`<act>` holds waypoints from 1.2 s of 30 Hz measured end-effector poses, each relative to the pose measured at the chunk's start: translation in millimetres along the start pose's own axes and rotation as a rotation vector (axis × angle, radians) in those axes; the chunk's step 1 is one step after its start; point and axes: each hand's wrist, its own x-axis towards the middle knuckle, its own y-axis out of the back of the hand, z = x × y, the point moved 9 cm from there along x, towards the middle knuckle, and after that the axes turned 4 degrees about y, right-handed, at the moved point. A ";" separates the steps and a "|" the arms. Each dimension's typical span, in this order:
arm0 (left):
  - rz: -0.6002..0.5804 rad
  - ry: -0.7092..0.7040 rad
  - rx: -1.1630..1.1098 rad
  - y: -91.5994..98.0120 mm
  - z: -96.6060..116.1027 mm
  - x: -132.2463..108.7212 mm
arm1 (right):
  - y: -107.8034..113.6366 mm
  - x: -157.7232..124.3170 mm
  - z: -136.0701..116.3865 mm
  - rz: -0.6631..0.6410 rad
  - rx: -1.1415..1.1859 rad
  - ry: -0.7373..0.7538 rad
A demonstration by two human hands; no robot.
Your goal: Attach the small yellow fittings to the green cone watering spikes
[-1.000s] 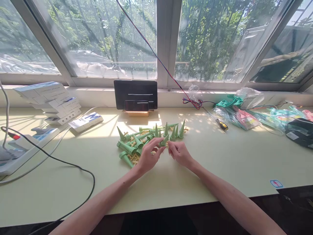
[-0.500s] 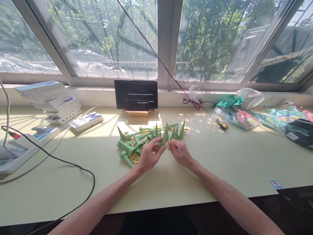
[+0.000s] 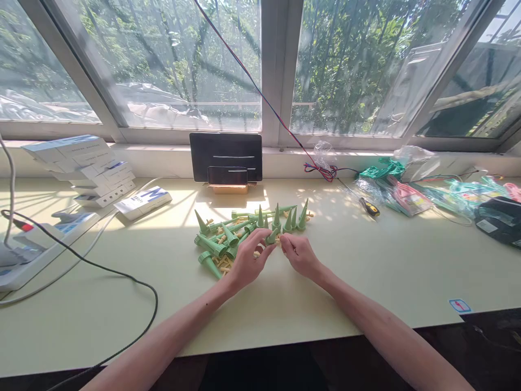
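My left hand point(image 3: 253, 254) is closed round a green plastic watering spike point(image 3: 272, 237), its point tilted up and away. Right beside it, my right hand point(image 3: 299, 253) pinches a small yellow valve piece point(image 3: 278, 241) against the spike's side; the fingers hide much of it. Several more green spikes point(image 3: 211, 245) lie in a heap to the left, with yellow valve pieces point(image 3: 223, 264) scattered among them. Behind my hands, several spikes point(image 3: 302, 216) stand upright, points up.
Beyond the heap, a black tablet point(image 3: 226, 155) leans on a stand. White boxes point(image 3: 87, 168) are stacked at the left, near a power strip point(image 3: 52, 250) and a black cable point(image 3: 122, 274). A screwdriver point(image 3: 369, 207) and plastic-wrapped items point(image 3: 407, 195) lie at the right.
The spike in my left hand has tipped from upright to a slant, its point now lower. Both hands stay in nearly the same place.
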 end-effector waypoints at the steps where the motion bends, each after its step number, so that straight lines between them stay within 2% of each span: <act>1: 0.008 0.012 -0.009 0.1 -1.3 -0.2 | 0.7 0.2 0.2 0.006 0.005 -0.004; 8: 0.013 0.280 -0.268 -2.6 -16.3 0.5 | 4.2 1.5 -5.6 0.006 -0.025 0.001; 12: -0.001 0.334 -0.363 -4.0 -17.1 1.4 | 2.1 0.8 -6.8 -0.019 -0.072 0.020; 16: 0.000 0.279 -0.277 -1.0 -16.0 0.9 | 1.1 -0.5 -5.3 -0.022 -0.074 0.031; 21: 0.006 0.078 -0.048 2.3 -6.5 0.6 | 0.4 -1.0 -4.2 -0.019 -0.034 0.041; 28: 0.046 -0.091 0.047 3.7 3.1 -1.0 | 1.0 -0.2 -0.1 0.001 0.030 0.010; 31: 0.033 -0.119 0.053 2.6 5.0 -1.3 | 1.1 -0.7 1.1 0.006 0.046 -0.004; 36: 0.018 -0.087 0.044 0.5 2.5 -1.5 | 1.5 -0.4 -0.8 0.014 0.057 -0.007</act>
